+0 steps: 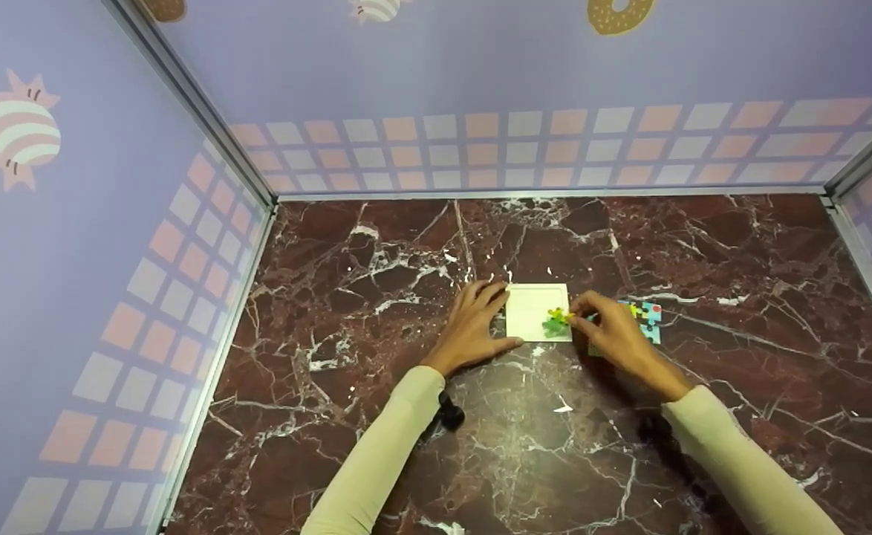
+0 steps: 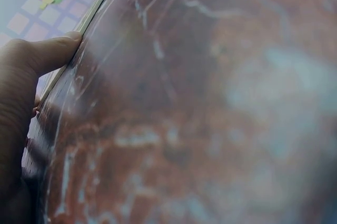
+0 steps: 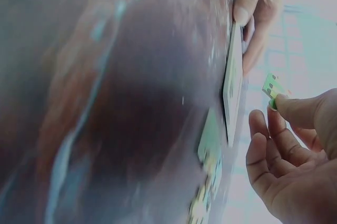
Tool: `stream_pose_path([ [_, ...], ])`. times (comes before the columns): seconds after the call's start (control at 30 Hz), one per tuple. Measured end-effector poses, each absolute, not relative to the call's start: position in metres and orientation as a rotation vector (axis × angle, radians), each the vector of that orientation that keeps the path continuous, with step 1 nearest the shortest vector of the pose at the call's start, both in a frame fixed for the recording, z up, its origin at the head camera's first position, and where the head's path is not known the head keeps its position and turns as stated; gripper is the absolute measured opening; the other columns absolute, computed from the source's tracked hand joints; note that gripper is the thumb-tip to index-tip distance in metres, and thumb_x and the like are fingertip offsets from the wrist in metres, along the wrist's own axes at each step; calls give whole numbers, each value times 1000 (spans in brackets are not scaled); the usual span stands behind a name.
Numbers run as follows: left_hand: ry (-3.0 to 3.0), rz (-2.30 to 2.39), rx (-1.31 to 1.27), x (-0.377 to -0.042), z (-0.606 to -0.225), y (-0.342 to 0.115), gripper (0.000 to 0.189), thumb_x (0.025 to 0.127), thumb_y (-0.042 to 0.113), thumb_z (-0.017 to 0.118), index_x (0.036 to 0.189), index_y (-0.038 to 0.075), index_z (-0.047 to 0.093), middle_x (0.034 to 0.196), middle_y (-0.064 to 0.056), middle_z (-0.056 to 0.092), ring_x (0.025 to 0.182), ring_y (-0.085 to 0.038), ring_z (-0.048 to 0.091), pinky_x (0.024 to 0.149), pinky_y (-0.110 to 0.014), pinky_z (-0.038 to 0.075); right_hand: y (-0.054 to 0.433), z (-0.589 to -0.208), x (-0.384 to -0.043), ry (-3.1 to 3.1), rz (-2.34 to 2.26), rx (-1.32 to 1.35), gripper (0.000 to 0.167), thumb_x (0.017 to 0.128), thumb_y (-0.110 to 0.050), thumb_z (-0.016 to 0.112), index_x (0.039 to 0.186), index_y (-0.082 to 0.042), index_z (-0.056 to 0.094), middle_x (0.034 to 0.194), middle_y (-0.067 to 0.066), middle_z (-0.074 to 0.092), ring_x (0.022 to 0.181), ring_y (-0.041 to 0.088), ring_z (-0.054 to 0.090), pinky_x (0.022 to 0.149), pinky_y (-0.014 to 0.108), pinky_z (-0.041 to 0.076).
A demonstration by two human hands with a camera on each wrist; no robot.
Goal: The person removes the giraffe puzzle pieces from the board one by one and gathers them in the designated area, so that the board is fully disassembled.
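Note:
A pale square puzzle board (image 1: 532,301) with a raised rim lies flat on the table. My left hand (image 1: 473,323) rests at its left side with fingers spread; the thumb (image 2: 60,52) touches the near edge and the fingertips reach the far left corner. Between thumb and forefinger, my right hand (image 1: 618,334) pinches a green and yellow puzzle piece (image 1: 557,324). In the right wrist view the piece (image 3: 273,87) is held up above the board (image 3: 231,87), near its right end, with the other fingers loosely bent.
More colourful puzzle pieces (image 1: 651,312) lie right of the board, partly hidden by my right hand. The table (image 1: 376,446) is dark red marble pattern with small white flecks. Patterned walls (image 1: 436,156) stand at the back and both sides.

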State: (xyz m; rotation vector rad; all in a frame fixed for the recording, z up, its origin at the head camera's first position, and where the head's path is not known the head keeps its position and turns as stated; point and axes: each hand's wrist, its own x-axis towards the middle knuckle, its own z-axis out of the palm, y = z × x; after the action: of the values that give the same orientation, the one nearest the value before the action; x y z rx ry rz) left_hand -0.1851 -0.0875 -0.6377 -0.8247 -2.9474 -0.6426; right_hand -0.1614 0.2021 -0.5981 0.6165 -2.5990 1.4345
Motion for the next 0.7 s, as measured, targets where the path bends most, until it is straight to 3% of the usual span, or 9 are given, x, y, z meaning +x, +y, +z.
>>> stream_pose_path([
  [0.33,-2943,-636,-812,-185,-637,-88,96,92,68,78,165,11,52,173,-4,43,162,-35,29,134,-60,21,243,-596,-150,-2570,1419,494,13,94,12,78,103,5,74,92,19,78,80,14,69,73,11,53],
  [0.7,-2938,-610,-832,-185,-636,-87,96,93,68,77,164,9,53,173,-4,43,161,-34,31,136,-56,19,270,-601,-135,-2588,1297,489,13,93,10,81,103,2,77,88,13,78,77,10,68,72,10,50],
])
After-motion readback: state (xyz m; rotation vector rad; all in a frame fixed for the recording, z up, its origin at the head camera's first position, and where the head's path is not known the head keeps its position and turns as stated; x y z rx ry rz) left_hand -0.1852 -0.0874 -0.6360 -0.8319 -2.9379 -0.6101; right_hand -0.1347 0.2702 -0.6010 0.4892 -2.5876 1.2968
